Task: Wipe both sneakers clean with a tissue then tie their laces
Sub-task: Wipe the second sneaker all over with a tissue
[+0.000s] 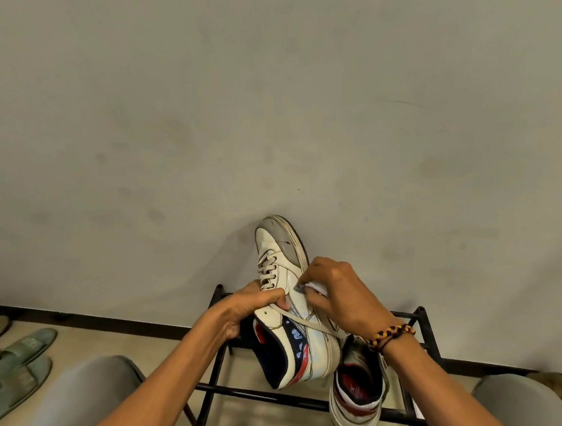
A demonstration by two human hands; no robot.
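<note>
A: Biggest first — what's filling the frame?

B: A grey wall (262, 95) is taking up most of it, with a dark skirting strip running along its foot. Pale floor (243, 416) below.

A: Next?

B: A black metal shoe rack (429, 335) is standing against the wall, bars only. Grey-clad knees are showing at the bottom corners, and green slippers (18, 368) are lying on the floor at far left.

A: The sneakers?

B: One white sneaker (281, 246) is being held up over the rack, toe pointing at the wall, navy and red collar facing the camera. The second sneaker (357, 399) is sitting on the rack just below and to the right, opening up, partly behind the right wrist.

A: Hands?

B: The left hand (247, 312) is gripping the raised sneaker at its tongue, fingers curled round the edge. The right hand (341, 296) is pinching a white tissue (315, 286) and pressing it against the sneaker's side panel. A beaded bracelet (390, 334) is sitting on that wrist.

A: Laces?

B: A loose lace (311, 325) is trailing across the raised sneaker's side — untied. Can't tell the second sneaker's laces.
</note>
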